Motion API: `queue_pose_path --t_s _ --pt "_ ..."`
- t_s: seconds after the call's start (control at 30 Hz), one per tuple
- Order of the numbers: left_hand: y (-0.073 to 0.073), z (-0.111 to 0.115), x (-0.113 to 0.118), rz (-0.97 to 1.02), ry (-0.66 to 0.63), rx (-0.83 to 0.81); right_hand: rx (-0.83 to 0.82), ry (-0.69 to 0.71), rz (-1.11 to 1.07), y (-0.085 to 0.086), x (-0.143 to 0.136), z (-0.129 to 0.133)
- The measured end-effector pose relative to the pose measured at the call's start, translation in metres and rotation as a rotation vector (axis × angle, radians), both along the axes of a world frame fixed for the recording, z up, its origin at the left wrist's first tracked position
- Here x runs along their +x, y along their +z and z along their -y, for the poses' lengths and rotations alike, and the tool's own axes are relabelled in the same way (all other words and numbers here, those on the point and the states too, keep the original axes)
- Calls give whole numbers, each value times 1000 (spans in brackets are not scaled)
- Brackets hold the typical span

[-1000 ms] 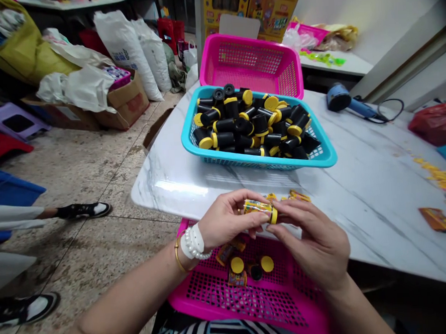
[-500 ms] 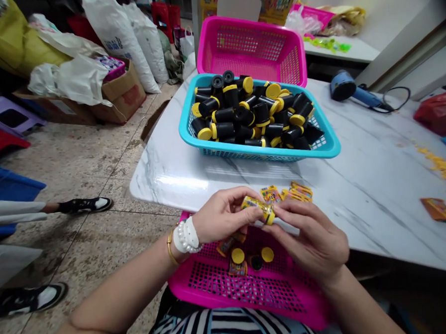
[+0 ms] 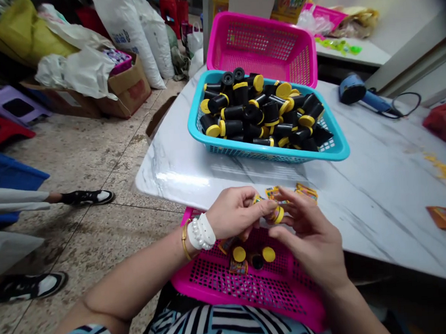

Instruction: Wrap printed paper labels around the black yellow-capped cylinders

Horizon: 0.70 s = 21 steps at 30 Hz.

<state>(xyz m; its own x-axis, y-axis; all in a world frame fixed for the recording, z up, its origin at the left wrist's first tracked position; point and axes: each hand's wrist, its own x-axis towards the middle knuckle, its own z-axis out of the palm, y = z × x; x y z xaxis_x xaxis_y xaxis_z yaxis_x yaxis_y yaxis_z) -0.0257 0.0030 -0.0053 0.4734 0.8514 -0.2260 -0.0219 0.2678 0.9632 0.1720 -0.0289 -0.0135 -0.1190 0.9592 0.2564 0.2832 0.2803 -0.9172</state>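
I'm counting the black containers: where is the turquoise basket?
In the head view, the turquoise basket stands on the table, above and slightly right of centre, with a pink basket just behind it.

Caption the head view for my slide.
Left hand holds a yellow-capped canister, right hand beside it, over a pink basket.

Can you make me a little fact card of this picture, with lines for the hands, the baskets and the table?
Left hand: holds a small printed tube with a yellow lid
Right hand: open beside that lid; contact unclear
Near basket: pink, below the hands, a few yellow-lidded containers inside
Middle basket: turquoise, heaped with black containers with yellow lids
Far basket: pink, behind the turquoise one
Table: white, marbled; blue tool with a cord on the right
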Motion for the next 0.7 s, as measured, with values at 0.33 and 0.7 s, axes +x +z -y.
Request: queue_pose_path --t_s 0.33,0.7 --pt "7 8 -2 196 -29 -189 158 263 99 17 15 -7" --pt "-4 20 6 414 -44 -365 157 231 29 12 14 -10"
